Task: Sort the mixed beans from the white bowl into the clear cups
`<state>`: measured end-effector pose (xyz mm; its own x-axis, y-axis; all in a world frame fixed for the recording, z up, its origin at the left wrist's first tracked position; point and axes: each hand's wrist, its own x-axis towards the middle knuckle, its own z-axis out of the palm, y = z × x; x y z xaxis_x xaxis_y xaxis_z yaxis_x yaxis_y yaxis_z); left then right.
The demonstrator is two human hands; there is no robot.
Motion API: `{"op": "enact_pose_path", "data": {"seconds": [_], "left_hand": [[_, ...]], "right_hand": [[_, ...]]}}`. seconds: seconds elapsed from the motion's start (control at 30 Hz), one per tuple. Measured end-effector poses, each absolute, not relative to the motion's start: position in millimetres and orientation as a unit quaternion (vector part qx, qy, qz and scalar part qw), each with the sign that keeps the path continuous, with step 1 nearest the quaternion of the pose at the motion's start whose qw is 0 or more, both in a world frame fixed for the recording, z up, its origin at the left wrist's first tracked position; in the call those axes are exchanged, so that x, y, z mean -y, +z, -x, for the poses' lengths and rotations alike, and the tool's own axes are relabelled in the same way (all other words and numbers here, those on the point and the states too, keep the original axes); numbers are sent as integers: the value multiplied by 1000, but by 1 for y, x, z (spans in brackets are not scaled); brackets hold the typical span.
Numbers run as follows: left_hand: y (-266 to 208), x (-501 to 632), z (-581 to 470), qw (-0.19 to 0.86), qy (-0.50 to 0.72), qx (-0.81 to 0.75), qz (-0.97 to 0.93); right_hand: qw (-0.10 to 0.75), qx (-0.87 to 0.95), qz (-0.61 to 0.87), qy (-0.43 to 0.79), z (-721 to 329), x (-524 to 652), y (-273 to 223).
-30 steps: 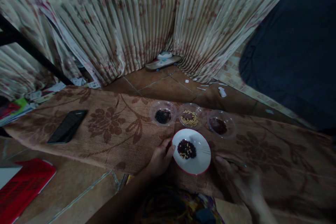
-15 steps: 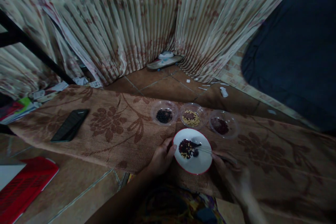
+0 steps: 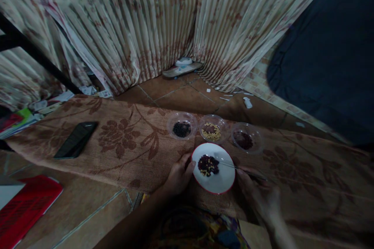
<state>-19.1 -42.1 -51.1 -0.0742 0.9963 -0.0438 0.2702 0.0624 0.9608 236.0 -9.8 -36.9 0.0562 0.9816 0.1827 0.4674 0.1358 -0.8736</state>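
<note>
A white bowl (image 3: 223, 179) with a red rim holds a mix of dark and yellow beans (image 3: 208, 165), heaped toward its left side. My left hand (image 3: 180, 175) grips the bowl's left edge, thumb on the rim. In my right hand (image 3: 258, 192) are thin metal tweezers (image 3: 229, 164), their tips reaching over the bowl to the beans; whether they pinch one is too small to tell. Behind the bowl stand three clear plastic cups: one with black beans (image 3: 181, 129), one with yellow beans (image 3: 211, 131), one with dark red beans (image 3: 243, 140).
A brown floral cloth (image 3: 140, 163) covers the long narrow table. A dark phone (image 3: 76, 140) lies on its left part. On the tiled floor are a skateboard (image 3: 182, 70), paper scraps (image 3: 247, 103) and a red item (image 3: 32, 202). Striped curtains (image 3: 157, 19) hang behind.
The tweezers have shifted slightly in the bowl, and my right hand shows less blur. My left hand keeps its hold on the rim. The view has moved a little.
</note>
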Motion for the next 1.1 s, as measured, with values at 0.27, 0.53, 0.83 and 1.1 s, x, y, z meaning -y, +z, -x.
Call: {"op": "enact_pose_path", "data": {"seconds": [0.27, 0.53, 0.83, 1.1], "left_hand": [[-51, 42, 19, 421, 434, -590, -535], [-52, 42, 20, 427, 430, -587, -537], [-52, 42, 19, 428, 430, -586, -537], [-51, 42, 19, 421, 436, -586, -538]], "right_hand": [[391, 640, 591, 297, -236, 6, -40], [383, 681, 561, 275, -233, 8, -32], [399, 689, 544, 265, -233, 9, -30], [425, 648, 561, 292, -238, 2, -44]]}}
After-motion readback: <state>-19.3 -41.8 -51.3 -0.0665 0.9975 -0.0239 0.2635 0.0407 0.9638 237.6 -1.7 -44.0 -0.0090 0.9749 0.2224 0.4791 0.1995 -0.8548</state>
